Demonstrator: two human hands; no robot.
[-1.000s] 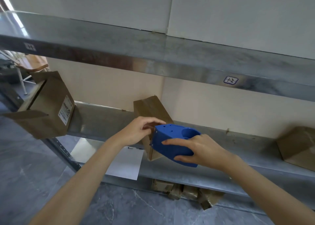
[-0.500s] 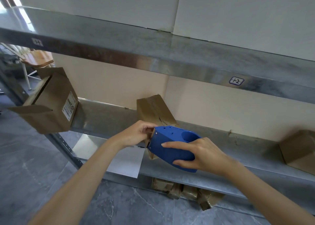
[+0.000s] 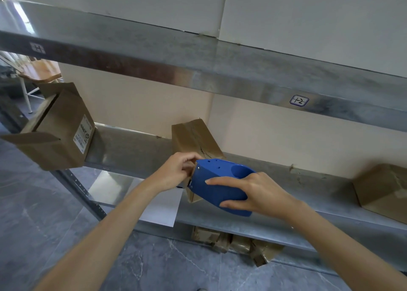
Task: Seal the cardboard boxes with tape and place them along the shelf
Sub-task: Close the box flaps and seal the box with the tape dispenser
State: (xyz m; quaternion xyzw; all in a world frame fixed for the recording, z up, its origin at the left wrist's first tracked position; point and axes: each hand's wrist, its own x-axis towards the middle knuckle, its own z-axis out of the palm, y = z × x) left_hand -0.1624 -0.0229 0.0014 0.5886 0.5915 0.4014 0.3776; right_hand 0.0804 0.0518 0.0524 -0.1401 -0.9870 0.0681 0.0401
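Risk first: the middle box (image 3: 195,137) stands tilted near the front of the middle shelf (image 3: 275,193), its near lower corner close to the shelf's front lip, so a hard push from the tape dispenser (image 3: 217,187) could, in my judgement, skid or tip it off toward the floor. The tape end is hidden between fingers and dispenser mouth; if it slips it may fold onto itself or stick crooked across the seam. The top of this box looks creased, so tape may bridge the wrinkles rather than bond flat. Right hand (image 3: 257,193) grasps the blue dispenser from its far side, fingers spread along the body, thumb hidden behind; grip firm but not clenched tight. Left hand (image 3: 176,172) is curled at the dispenser's front edge, fingertips pinched together against the box's near face; it probably holds the tape end, though the tape itself cannot be made out. Dispenser nose touches the box's near lower part. An open-flapped box (image 3: 55,134) sits at the shelf's left end, overhanging the edge, not yet sealed. Another box (image 3: 385,189) rests at the far right, well apart. A white sheet (image 3: 160,207) hangs below the shelf front.
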